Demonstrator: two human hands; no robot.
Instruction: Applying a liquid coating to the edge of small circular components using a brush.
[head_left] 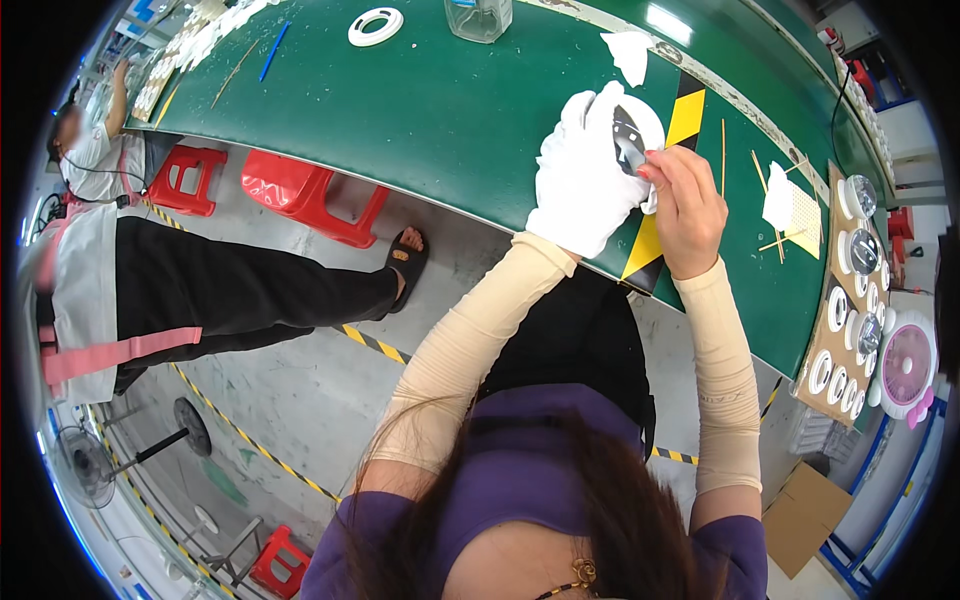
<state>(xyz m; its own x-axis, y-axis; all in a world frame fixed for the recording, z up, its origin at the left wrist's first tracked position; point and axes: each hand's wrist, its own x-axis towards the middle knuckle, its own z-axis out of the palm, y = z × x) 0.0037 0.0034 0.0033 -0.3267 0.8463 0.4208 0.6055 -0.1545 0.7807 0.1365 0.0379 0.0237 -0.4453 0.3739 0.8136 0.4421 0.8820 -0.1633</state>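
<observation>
My left hand (583, 185), in a white glove, is closed around a round white part with a glossy black, dome-like middle (628, 138). The part is held above the green table, near a yellow and black tape strip (686, 118). My bare right hand (687, 205) has its thumb and fingers pinched together at the right edge of the dark middle. Whatever lies between those fingertips is too small or hidden to make out. A crumpled white cloth (629, 57) rests just beyond my left hand.
Right of the tape, thin wooden sticks (723, 158) lie by a yellowish perforated pad (803, 218). A cardboard sheet (812, 345) bears several white rings and clear domes. A white ring (375, 27) and clear container (479, 18) stand farther left. Another person (230, 265) is at left, by red stools (290, 190).
</observation>
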